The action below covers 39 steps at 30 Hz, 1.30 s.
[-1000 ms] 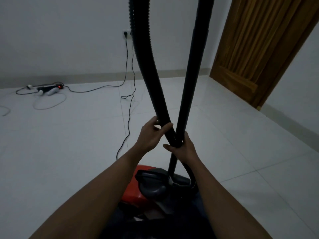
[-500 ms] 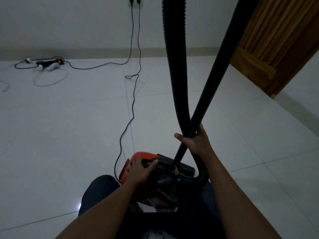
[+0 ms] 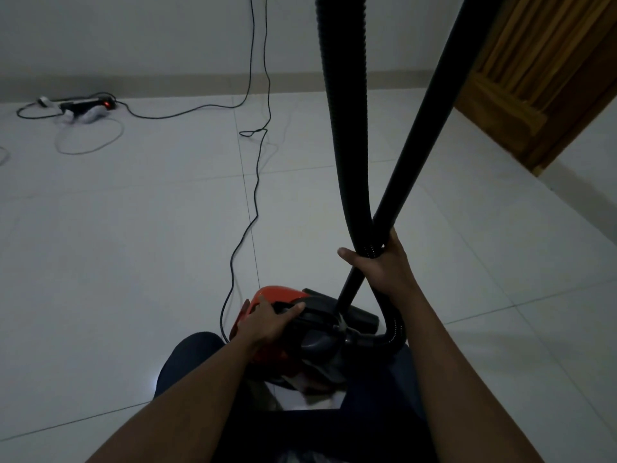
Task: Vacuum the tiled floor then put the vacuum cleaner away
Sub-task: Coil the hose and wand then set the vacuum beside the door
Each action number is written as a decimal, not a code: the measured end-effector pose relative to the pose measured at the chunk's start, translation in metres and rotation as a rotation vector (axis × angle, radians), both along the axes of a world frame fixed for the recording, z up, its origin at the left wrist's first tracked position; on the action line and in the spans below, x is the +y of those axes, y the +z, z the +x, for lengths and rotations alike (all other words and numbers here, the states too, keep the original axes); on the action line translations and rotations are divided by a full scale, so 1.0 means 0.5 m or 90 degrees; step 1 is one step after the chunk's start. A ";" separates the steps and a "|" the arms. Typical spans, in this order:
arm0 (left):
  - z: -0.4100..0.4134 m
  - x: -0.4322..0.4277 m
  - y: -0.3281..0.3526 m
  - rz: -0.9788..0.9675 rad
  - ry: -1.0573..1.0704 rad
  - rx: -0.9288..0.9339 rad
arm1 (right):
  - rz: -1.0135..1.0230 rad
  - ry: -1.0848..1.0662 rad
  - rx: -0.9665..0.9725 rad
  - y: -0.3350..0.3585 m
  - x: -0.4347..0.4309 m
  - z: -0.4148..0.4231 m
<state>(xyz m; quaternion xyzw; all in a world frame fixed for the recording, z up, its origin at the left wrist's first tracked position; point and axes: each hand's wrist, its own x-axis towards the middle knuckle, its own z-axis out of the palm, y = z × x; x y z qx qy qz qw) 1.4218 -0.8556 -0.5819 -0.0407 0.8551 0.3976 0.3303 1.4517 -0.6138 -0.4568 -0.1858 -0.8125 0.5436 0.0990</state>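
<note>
Far out to the left of both hands, a power strip (image 3: 87,106) with its red light on lies on the tiled floor (image 3: 117,262). Next across, the power cord (image 3: 248,208) snakes from the wall down to a spot just left of the left hand (image 3: 267,320). That hand is right on top of the red vacuum cleaner (image 3: 278,293), fingers curled over the black carry handle (image 3: 317,316), with the body of the machine directly beneath the palm and close in by the person's legs. So the left hand is the nearer one for a lift, and the pull looks to be straight up.

Moving right, the ribbed hose (image 3: 347,128) climbs almost upright out of frame. The right hand (image 3: 384,269), higher than the left and to its right, clamps hose and wand (image 3: 424,118) together where the two cross; the wand leans away up and right, toward the wooden door (image 3: 534,78). The trailing cord could snag if the cleaner goes up now.
</note>
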 end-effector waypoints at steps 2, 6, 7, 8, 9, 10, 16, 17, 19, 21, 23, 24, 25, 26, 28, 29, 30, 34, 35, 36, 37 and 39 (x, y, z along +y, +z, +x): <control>-0.002 0.003 -0.001 0.055 0.010 -0.007 | 0.001 0.001 0.004 0.001 0.001 -0.004; 0.011 0.007 0.002 0.024 0.010 -0.009 | 0.004 0.004 0.008 -0.004 -0.001 -0.002; 0.016 0.008 0.005 0.003 0.004 0.007 | 0.004 0.005 0.008 -0.004 -0.001 -0.001; 0.021 0.009 0.007 -0.013 0.001 0.031 | 0.004 0.005 0.007 -0.004 -0.001 -0.001; 0.025 0.010 0.010 -0.038 -0.007 0.060 | 0.003 0.004 0.005 -0.003 0.000 0.001; 0.027 0.010 0.015 -0.080 -0.028 0.091 | 0.001 0.000 0.003 -0.003 0.000 0.003; 0.004 0.020 0.034 -0.221 -0.205 0.150 | -0.001 -0.002 0.002 0.003 -0.004 0.009; 0.002 0.026 0.037 -0.244 -0.251 0.186 | -0.001 -0.002 0.001 0.004 -0.004 0.009; 0.002 0.043 0.043 -0.278 -0.335 0.255 | -0.001 -0.002 0.002 0.007 -0.005 0.010; 0.010 0.063 0.044 -0.285 -0.393 0.298 | -0.002 0.001 0.007 0.007 -0.007 0.010; 0.018 0.076 0.039 -0.269 -0.428 0.319 | 0.000 0.002 0.009 0.007 -0.010 0.010; 0.020 0.080 0.035 -0.259 -0.437 0.321 | 0.003 0.002 0.009 0.007 -0.009 0.011; 0.020 0.082 0.030 -0.254 -0.443 0.319 | 0.004 0.002 0.008 0.006 -0.008 0.011; 0.018 0.081 0.027 -0.250 -0.447 0.313 | 0.004 0.003 0.008 0.005 -0.007 0.010; 0.013 0.079 0.019 -0.243 -0.457 0.299 | 0.006 0.001 0.003 0.003 -0.003 0.009; 0.011 0.078 0.016 -0.241 -0.461 0.298 | 0.007 0.001 0.001 0.003 -0.002 0.007; 0.008 0.078 0.013 -0.240 -0.462 0.299 | 0.009 0.000 0.000 0.002 0.000 0.006; 0.005 0.077 0.005 -0.222 -0.442 0.301 | 0.010 0.001 -0.002 -0.002 0.003 0.002; 0.006 0.077 0.004 -0.217 -0.438 0.301 | 0.009 0.000 -0.002 -0.002 0.003 0.002; 0.006 0.077 0.004 -0.213 -0.436 0.299 | 0.009 0.000 -0.002 -0.003 0.003 0.001; 0.006 0.078 0.005 -0.209 -0.433 0.296 | 0.009 0.000 -0.001 -0.003 0.003 0.001; 0.006 0.079 0.007 -0.204 -0.426 0.291 | 0.010 -0.002 -0.001 -0.003 0.002 0.000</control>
